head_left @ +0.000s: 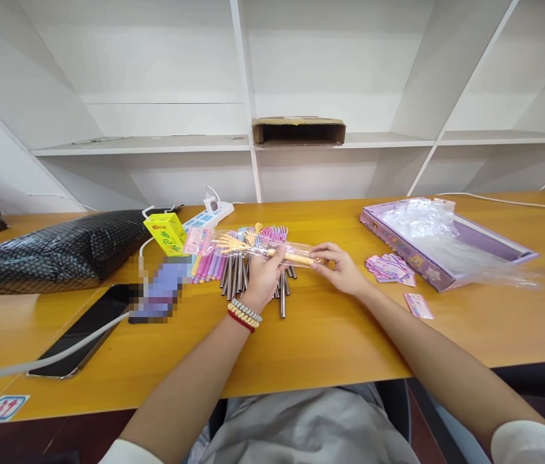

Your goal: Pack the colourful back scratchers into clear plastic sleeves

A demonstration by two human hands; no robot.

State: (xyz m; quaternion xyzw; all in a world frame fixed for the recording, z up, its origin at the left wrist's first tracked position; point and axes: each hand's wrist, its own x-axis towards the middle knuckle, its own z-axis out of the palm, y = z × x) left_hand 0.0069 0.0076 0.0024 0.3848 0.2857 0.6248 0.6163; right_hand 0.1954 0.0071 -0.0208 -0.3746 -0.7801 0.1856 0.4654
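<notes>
A yellow, hand-shaped back scratcher (234, 243) lies inside a clear plastic sleeve (296, 247), held just above the desk. My left hand (263, 281) is closed around its middle, thumb on top. At the handle end, the fingers of my right hand (340, 267) pinch the sleeve and the handle tip. Beneath and behind my left hand spreads a pile of back scratchers with metal rods (282, 299) and pink, purple and yellow handles (212, 265). A pink printed card (198, 240) shows at the far left end of the sleeve.
Right of my hands are a stack of printed cards (388, 267), a single card (418, 306) and a purple box (412, 258) with clear sleeves. To the left stand a yellow carton (166, 233), a phone (89, 332), a white cable (79, 345), a power strip (209, 216) and a black wrapped parcel (60, 248).
</notes>
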